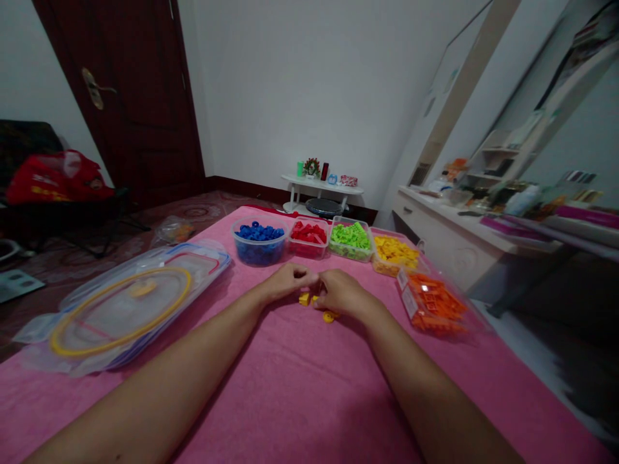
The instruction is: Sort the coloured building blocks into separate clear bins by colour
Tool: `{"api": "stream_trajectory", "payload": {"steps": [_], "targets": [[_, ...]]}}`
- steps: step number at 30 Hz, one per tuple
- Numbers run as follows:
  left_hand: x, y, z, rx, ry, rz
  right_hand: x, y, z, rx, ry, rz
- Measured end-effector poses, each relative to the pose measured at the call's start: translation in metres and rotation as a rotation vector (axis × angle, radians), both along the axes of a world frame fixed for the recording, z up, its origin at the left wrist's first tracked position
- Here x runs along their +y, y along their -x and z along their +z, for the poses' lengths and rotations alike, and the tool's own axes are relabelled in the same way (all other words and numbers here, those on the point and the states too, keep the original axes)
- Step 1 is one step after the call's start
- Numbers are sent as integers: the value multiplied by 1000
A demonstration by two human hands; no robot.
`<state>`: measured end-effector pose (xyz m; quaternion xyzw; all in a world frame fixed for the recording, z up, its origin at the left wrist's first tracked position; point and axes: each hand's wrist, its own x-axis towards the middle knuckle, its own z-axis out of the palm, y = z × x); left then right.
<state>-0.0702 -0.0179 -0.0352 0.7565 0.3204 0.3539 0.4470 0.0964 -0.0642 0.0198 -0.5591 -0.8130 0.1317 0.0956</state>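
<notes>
My left hand (289,281) and my right hand (340,290) meet over the middle of the pink cloth, thumbs and fingertips drawn together. Both hands are closed in a pinch, and whatever lies between the fingers is too small and hidden to name. Just below the fingertips is a small yellow plastic block (304,299). A round yellow plastic piece (329,317) rests on the cloth under my right hand. More yellow shows at the right fingertips, mostly covered by them.
Beyond my hands stand tubs of blue pieces (260,241), red pieces (308,233), green pieces (351,237) and yellow pieces (395,252). A clear container of orange pieces (432,304) lies at right. Stacked plastic lids (116,309) cover the cloth's left side.
</notes>
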Motion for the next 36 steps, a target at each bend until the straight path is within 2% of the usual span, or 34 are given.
{"api": "stream_trajectory", "payload": {"steps": [3, 6, 9, 13, 16, 22, 29, 32, 34, 36], "targets": [[1, 11, 5, 87, 35, -248, -4, 7, -7, -32, 13, 47], [1, 17, 8, 147, 24, -320, -3, 5, -11, 9, 25, 69], [2, 17, 7, 163, 28, -293, 3, -5, -4, 48, 15, 8], [2, 11, 4, 127, 54, -224, 18, -28, 6, 57, -168, -180], [2, 7, 2, 93, 77, -197, 28, -44, -1, 35, -234, -266], [2, 4, -1, 78, 87, -160, 35, -51, -28, 9, -191, -269], [-2, -6, 1, -10, 81, -12, 32, -52, -26, 10, -181, -220], [-10, -14, 10, -170, 236, 101, 29, -51, -15, 23, -189, -232], [-15, -19, 18, -330, 458, 155, 24, -45, -2, 65, -213, -226], [-20, -24, 25, -491, 717, 137, 18, -34, 13, 182, -244, -177]]}}
